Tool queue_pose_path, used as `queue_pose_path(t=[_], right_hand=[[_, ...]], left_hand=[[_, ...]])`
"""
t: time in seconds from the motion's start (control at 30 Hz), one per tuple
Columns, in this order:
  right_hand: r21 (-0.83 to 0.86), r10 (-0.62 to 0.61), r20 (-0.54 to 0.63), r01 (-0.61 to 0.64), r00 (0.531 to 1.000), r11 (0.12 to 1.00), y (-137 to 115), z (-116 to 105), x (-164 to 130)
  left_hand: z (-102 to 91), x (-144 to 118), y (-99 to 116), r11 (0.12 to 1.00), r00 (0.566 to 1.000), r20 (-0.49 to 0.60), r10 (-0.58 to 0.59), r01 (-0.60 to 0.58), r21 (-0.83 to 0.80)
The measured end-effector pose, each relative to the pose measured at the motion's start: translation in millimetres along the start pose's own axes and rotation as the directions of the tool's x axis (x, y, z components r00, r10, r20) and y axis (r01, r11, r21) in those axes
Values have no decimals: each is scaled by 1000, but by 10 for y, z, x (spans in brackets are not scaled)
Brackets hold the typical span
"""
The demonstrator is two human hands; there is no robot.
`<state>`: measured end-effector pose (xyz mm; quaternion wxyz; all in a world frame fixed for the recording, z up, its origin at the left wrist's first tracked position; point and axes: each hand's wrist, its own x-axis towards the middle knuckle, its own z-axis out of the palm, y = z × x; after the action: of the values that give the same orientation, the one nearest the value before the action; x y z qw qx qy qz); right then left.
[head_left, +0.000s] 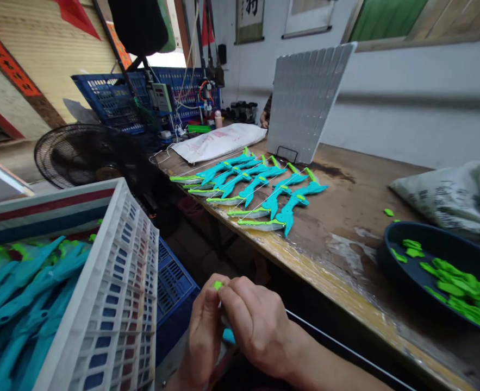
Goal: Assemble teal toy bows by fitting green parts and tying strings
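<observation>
My left hand (203,331) and my right hand (256,323) meet low in the view, below the table edge. Together they pinch a small teal toy piece (229,336) with a bright green tip (217,285) showing between the fingers; most of the piece is hidden by my hands. On the wooden table (346,217) lies a row of several finished teal and green toy bows (260,190) with white strings. A dark round tray (394,239) at the right holds several loose green parts (463,288).
A white crate (117,293) at the left holds several teal pieces (15,304); a blue crate (176,288) sits beside it. A black fan (80,155), blue baskets (109,98), a white sack (219,141), a propped white panel (305,103) and a grey bag (452,195) stand around.
</observation>
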<state>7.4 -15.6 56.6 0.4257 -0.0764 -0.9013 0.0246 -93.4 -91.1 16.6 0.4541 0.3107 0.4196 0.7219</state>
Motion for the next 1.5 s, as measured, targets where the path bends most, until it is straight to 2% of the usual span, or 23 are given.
queue_pose_path(t=[0.07,0.17,0.23,0.3,0.37,0.43,0.53,0.6,0.67,0.73,0.77,0.87,0.9,0.93,0.97,1.0,1.1,1.17,1.37,1.5], right_hand=[[52,50,-8,-50,999,997,46,18,-11],[191,130,-78,-113,988,975,142,-63,26],[285,235,-122,-193,964,939,223,-168,73],[340,345,-134,-284,929,897,306,-256,99],[360,404,-105,-344,909,867,367,-288,77],[367,388,-37,-349,921,862,384,-267,5],[360,303,97,-317,948,877,332,-219,-128],[316,296,170,-337,940,887,295,-217,-185],[297,341,224,-397,913,868,294,-233,-205],[379,426,283,-508,860,774,332,-249,-202],[445,481,318,-576,817,685,359,-251,-197],[616,588,457,-715,667,331,421,-230,-190],[641,585,504,-729,636,240,428,-218,-192],[649,573,532,-735,623,197,427,-205,-197],[645,567,536,-736,626,203,421,-193,-202],[630,570,517,-735,639,252,411,-183,-209],[520,608,369,-699,703,492,376,-165,-231],[457,605,306,-671,735,584,364,-154,-248],[373,507,211,-549,835,748,363,-65,-319],[323,406,167,-439,899,839,352,-21,-344]], left_hand=[[-17,21,-50,995,997,-66,41,-35,92],[-52,48,-124,953,974,-179,136,-79,291],[-79,68,-152,942,982,-162,96,-37,335],[-104,100,-163,947,998,-64,-28,47,317],[-121,142,-171,955,991,54,-118,99,280],[-125,184,-188,968,987,110,-118,89,235],[-108,217,-230,984,997,59,-58,47,170],[-86,218,-253,984,999,25,-21,16,177],[-62,213,-261,978,1000,19,22,-26,209],[-39,210,-254,974,998,36,43,-50,219],[-29,208,-247,977,998,49,38,-48,209],[-7,197,-223,985,996,90,-8,-7,170],[-4,192,-217,986,995,94,-21,5,168],[-3,186,-214,986,996,86,-29,15,168],[-2,181,-214,986,997,72,-37,24,166],[-2,177,-217,986,998,53,-43,34,160],[8,177,-232,991,999,2,-43,43,131],[22,188,-238,992,999,-15,-29,31,120],[39,220,-251,993,999,-50,-23,28,111],[32,220,-280,986,991,-100,-94,107,127]])
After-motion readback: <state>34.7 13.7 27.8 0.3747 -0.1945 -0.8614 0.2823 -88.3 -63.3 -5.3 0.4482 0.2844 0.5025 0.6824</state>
